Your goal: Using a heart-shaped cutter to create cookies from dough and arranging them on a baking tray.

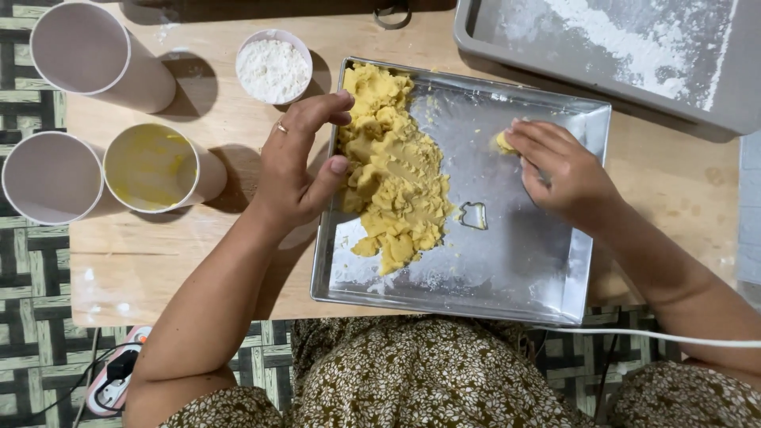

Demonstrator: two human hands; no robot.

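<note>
Though only the head view is on hand, it shows the whole working area from above. Left hand (297, 162) spread open, fingers curved over the tray's (579, 273) left rim, fingertips touching the edge of the yellow dough mass (392, 178); it grips nothing, seems to steady or gather the heap. Right hand (563, 170) loosely curled, fingertips pressing a small dough piece (504, 143) against the tray's floured floor, well apart from the heap. Small metal cutter (473, 215) lies between heap and right hand, within easy reach. On the tabletop (206, 261), left of the tray: flour bowl (273, 67), close for dusting; three white cups, one yellow-smeared cup (151, 166). Grey floured tray (618, 47) sits top right.
</note>
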